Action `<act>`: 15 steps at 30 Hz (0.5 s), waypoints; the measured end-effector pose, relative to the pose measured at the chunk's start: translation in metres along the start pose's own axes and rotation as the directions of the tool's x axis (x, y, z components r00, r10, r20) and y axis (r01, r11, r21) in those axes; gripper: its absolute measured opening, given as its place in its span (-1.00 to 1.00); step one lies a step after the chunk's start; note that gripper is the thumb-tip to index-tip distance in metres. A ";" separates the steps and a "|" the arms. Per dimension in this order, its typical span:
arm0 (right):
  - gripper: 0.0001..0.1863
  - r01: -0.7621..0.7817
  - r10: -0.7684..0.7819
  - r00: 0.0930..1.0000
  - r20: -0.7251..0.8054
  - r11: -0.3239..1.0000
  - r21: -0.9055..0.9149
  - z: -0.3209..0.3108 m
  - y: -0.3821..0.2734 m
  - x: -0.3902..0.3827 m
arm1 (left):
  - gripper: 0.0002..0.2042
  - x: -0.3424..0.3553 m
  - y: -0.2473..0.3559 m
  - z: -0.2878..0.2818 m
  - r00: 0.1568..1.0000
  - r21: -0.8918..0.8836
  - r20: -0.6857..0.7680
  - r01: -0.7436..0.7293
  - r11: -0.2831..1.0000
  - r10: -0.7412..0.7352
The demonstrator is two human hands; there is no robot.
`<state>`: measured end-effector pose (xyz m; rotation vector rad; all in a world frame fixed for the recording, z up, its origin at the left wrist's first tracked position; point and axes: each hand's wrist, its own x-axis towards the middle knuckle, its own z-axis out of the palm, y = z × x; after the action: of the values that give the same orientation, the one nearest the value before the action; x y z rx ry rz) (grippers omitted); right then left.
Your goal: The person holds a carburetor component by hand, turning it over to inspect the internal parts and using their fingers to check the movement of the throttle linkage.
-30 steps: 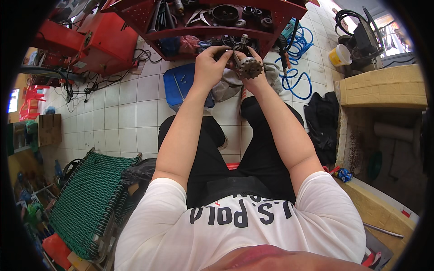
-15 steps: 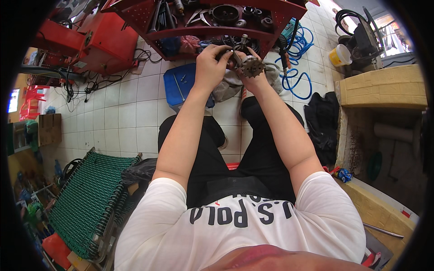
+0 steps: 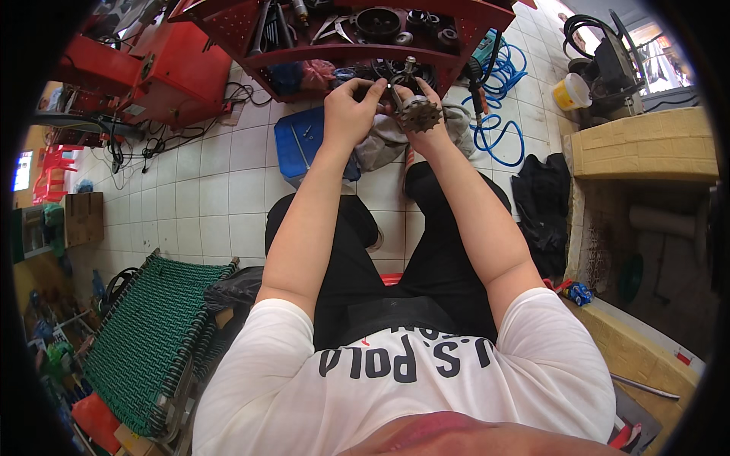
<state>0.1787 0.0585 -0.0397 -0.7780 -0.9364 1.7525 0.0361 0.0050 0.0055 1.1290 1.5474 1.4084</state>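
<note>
In front of my knees, my right hand (image 3: pixel 428 135) grips a dark metal part with a toothed wheel (image 3: pixel 420 114) at its near end. A narrower metal piece with a rounded tip sticks up at its far end. My left hand (image 3: pixel 348 114) is close beside the part, its fingers bent and the thumb against the index finger. Whatever the left fingertips pinch is too small to make out. Below the hands a grey cloth (image 3: pixel 380 148) lies on the floor. A blue box (image 3: pixel 293 125) with a long metal rod and small hardware on top stands left of the cloth.
A red tool cart (image 3: pixel 357 52) ahead holds tools and metal parts. Blue hose (image 3: pixel 511 144) coils on the right floor near black cloth (image 3: pixel 541 194). Red machinery (image 3: pixel 182 83) with cables stands front left; a green woven folding bed (image 3: pixel 152 334) is at lower left.
My left hand has shifted slightly left, and its thumb and fingers have drawn back from the metal part. The toothed wheel has turned a little in my right hand.
</note>
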 end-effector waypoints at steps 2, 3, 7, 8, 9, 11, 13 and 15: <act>-0.73 -0.014 0.015 1.000 -0.020 1.000 0.023 0.005 -0.004 -0.003 | -0.72 0.001 -0.002 -0.002 1.000 0.004 0.005 -0.009 1.000 0.009; -0.74 -0.028 0.030 0.999 -0.040 0.999 0.047 0.007 -0.006 -0.004 | -0.73 0.002 -0.003 -0.003 1.000 0.008 0.012 -0.018 1.000 0.018; -0.74 -0.020 0.023 0.998 -0.053 0.998 0.055 0.004 -0.005 -0.003 | -0.77 0.004 -0.009 0.001 0.999 -0.049 0.029 -0.042 0.998 0.044; -0.75 -0.027 0.030 0.999 -0.041 0.996 0.082 0.003 -0.005 -0.002 | -0.78 0.005 -0.011 0.001 0.998 -0.091 0.047 -0.029 0.995 0.033; -0.76 -0.034 0.037 0.999 -0.029 0.993 0.110 0.003 -0.006 -0.002 | -0.78 0.006 -0.013 0.001 0.998 -0.134 0.066 -0.015 0.991 0.024; -0.76 -0.026 0.028 0.999 -0.016 0.996 0.086 0.002 -0.006 -0.003 | -0.78 0.006 -0.014 0.002 0.996 -0.143 0.071 -0.040 0.989 0.051; -0.76 -0.019 0.019 1.000 -0.001 0.998 0.063 0.004 -0.008 -0.005 | -0.78 0.005 -0.016 0.001 0.994 -0.151 0.073 -0.065 0.986 0.077; -0.75 -0.051 0.051 0.999 -0.010 0.998 0.027 0.008 -0.010 -0.008 | -0.76 0.005 -0.017 -0.001 0.993 -0.143 0.075 -0.082 0.986 0.093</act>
<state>0.1792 0.0518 -0.0260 -0.7993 -0.8912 1.8000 0.0310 0.0093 -0.0115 1.1663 1.3351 1.4856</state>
